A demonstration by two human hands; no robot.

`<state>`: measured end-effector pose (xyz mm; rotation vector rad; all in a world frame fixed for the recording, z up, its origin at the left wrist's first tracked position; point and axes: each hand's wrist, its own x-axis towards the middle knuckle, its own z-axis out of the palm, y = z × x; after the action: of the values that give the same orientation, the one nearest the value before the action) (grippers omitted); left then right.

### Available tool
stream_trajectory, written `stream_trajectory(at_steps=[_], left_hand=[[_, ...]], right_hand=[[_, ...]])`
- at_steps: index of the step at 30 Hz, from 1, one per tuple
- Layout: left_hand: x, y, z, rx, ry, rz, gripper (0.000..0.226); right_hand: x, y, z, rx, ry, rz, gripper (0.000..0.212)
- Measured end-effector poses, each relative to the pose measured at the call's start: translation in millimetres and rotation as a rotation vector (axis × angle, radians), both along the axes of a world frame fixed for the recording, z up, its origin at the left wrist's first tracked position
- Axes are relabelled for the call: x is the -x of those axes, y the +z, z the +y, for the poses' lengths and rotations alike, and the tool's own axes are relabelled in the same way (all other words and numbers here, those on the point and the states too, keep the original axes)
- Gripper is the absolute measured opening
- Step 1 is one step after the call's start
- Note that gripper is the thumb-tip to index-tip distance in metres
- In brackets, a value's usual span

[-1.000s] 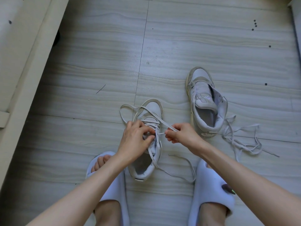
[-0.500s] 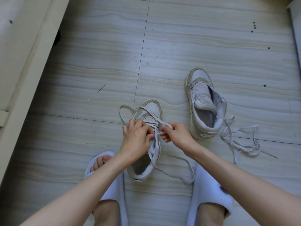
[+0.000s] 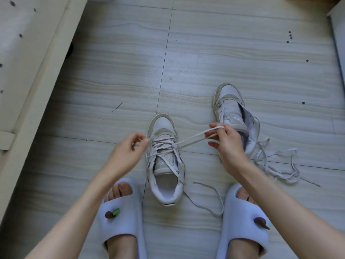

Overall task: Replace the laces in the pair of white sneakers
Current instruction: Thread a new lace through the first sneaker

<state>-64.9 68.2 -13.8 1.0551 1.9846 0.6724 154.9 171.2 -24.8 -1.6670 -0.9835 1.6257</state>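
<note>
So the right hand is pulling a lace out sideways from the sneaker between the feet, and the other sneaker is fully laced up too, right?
Not quite. In the head view the right hand does pull the lace sideways from the near sneaker, but the other sneaker is unlaced; a loose lace lies beside it on the floor.

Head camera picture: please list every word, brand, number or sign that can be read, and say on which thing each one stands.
No text here can be read.
Near sneaker, tongue: a faint pale mark, too blurred to read.
Far sneaker, tongue: a small pale logo-like mark, too small to read.
Left slipper and right slipper: small charms only, no lettering.
Floor: dark specks, no writing.
</note>
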Motion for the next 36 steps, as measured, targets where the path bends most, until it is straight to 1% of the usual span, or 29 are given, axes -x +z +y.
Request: stream_trajectory(at_steps=[1, 2, 3, 4, 5, 6, 7, 9, 10, 12, 13, 14, 15, 16, 17, 18, 20, 21, 22, 23, 24, 26, 28, 29, 31, 32, 33, 34, 36], left_hand=[[-1, -10, -9, 0.094, -0.178, 0.205, 0.015], [-2, -17, -17, 0.145, -0.305, 0.344, 0.022], [-2, -19, -21, 0.134, -0.348, 0.406, 0.028], [-3, -19, -22, 0.079, -0.341, 0.395, 0.033], [-3, -14, -21, 0.004, -0.279, 0.318, 0.032], [-2, -10, -18, -0.088, -0.153, 0.205, 0.025], [-2, -4, -14, -0.170, 0.010, 0.053, 0.018], [4, 8, -3, -0.349, 0.323, -0.306, 0.022], [8, 13, 2, -0.428, 0.428, -0.505, 0.024], [11, 23, 6, -0.478, 0.560, -0.883, 0.029], [9, 23, 7, -0.413, 0.599, -0.970, 0.030], [5, 19, 6, -0.303, 0.614, -0.920, 0.029], [0, 12, 3, -0.172, 0.555, -0.722, 0.027], [-4, 1, -3, -0.071, 0.420, -0.447, 0.022], [-7, -9, -10, -0.021, 0.253, -0.192, 0.015], [-9, -16, -18, 0.001, 0.088, -0.013, 0.012], [-7, -20, -27, 0.079, -0.185, 0.228, 0.029], [-4, -18, -26, 0.134, -0.251, 0.317, 0.029], [0, -15, -24, 0.165, -0.273, 0.361, 0.023], [5, -12, -22, 0.182, -0.269, 0.345, 0.020], [9, -11, -21, 0.150, -0.219, 0.264, 0.020], [10, -6, -19, -0.020, 0.055, -0.041, 0.018], [11, -1, -14, -0.198, 0.396, -0.377, 0.028], [13, 3, -10, -0.261, 0.524, -0.561, 0.032], [16, 12, -1, -0.339, 0.663, -0.926, 0.030], [15, 15, 2, -0.336, 0.687, -1.012, 0.028], [12, 15, 4, -0.292, 0.689, -0.985, 0.027], [8, 13, 4, -0.220, 0.644, -0.851, 0.026], [-1, 2, -2, -0.064, 0.390, -0.405, 0.020]], right_hand=[[1, -1, -4, 0.013, 0.027, 0.004, 0.028], [1, -3, -7, 0.027, 0.055, 0.005, 0.028], [1, -5, -11, 0.039, 0.078, 0.005, 0.029], [0, -7, -14, 0.045, 0.095, 0.004, 0.028], [-1, -9, -16, 0.052, 0.105, 0.008, 0.027], [-1, -11, -18, 0.065, 0.112, 0.018, 0.025], [0, -13, -21, 0.084, 0.114, 0.034, 0.022], [1, -16, -26, 0.133, 0.133, 0.051, 0.013], [2, -17, -30, 0.153, 0.164, 0.033, 0.015], [5, -19, -38, 0.121, 0.275, -0.076, 0.017], [8, -18, -41, 0.052, 0.340, -0.162, 0.014], [11, -16, -45, -0.041, 0.401, -0.252, 0.013], [14, -14, -49, -0.144, 0.457, -0.337, 0.015], [16, -12, -52, -0.247, 0.513, -0.404, 0.019], [19, -10, -56, -0.338, 0.567, -0.441, 0.022], [22, -8, -61, -0.410, 0.613, -0.454, 0.025], [25, -5, -68, -0.472, 0.678, -0.452, 0.031], [26, -4, -71, -0.470, 0.704, -0.456, 0.034], [26, -4, -73, -0.468, 0.725, -0.465, 0.036], [26, -5, -73, -0.474, 0.747, -0.483, 0.036], [26, -5, -72, -0.493, 0.770, -0.505, 0.035], [25, -5, -72, -0.526, 0.815, -0.533, 0.033], [24, -5, -72, -0.533, 0.862, -0.534, 0.032], [24, -4, -73, -0.534, 0.882, -0.539, 0.032], [24, -3, -74, -0.552, 0.921, -0.568, 0.028], [25, -4, -75, -0.565, 0.939, -0.590, 0.023], [25, -4, -74, -0.562, 0.952, -0.604, 0.018], [26, -4, -74, -0.542, 0.956, -0.604, 0.014], [30, -3, -70, -0.441, 0.910, -0.554, 0.004]])
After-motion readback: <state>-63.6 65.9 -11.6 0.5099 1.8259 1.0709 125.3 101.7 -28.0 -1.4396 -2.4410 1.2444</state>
